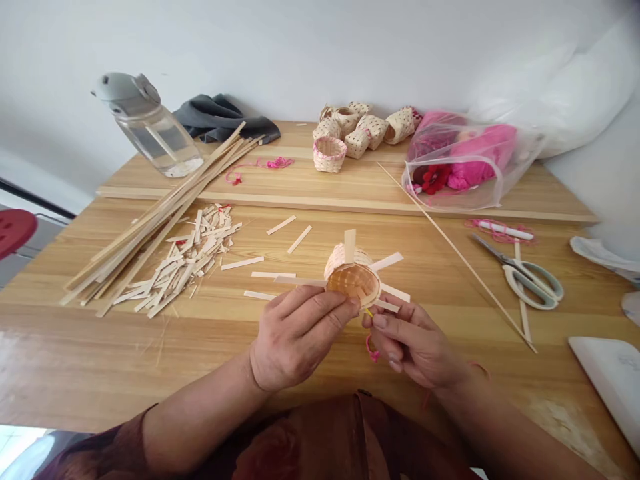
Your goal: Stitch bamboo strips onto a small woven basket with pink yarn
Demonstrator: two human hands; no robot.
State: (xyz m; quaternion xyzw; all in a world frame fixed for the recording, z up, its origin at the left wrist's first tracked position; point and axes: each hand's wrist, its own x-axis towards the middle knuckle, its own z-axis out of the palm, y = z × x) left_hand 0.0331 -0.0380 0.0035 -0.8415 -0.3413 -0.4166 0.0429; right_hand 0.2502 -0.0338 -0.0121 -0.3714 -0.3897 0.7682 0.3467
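My left hand (305, 333) is closed round the near left side of a small woven basket (345, 255), made of pale flat strips. The basket is tilted so its mouth faces me, and several loose strip ends stick out round the rim. Close against the rim's lower right, my right hand (417, 340) pinches a thin yellow needle-like piece (369, 312), mostly hidden by the fingers. Pink yarn (373, 348) hangs in a loop just below it. Whether the yellow tip passes through the weave, I cannot tell.
Left lie long strips (165, 220), a pile of cut offcuts (193, 260) and a water bottle (155, 133). Several finished baskets (330, 153) stand at the back beside a clear bag (460, 163). Scissors (525, 273) and a long thin strip (455, 253) lie right.
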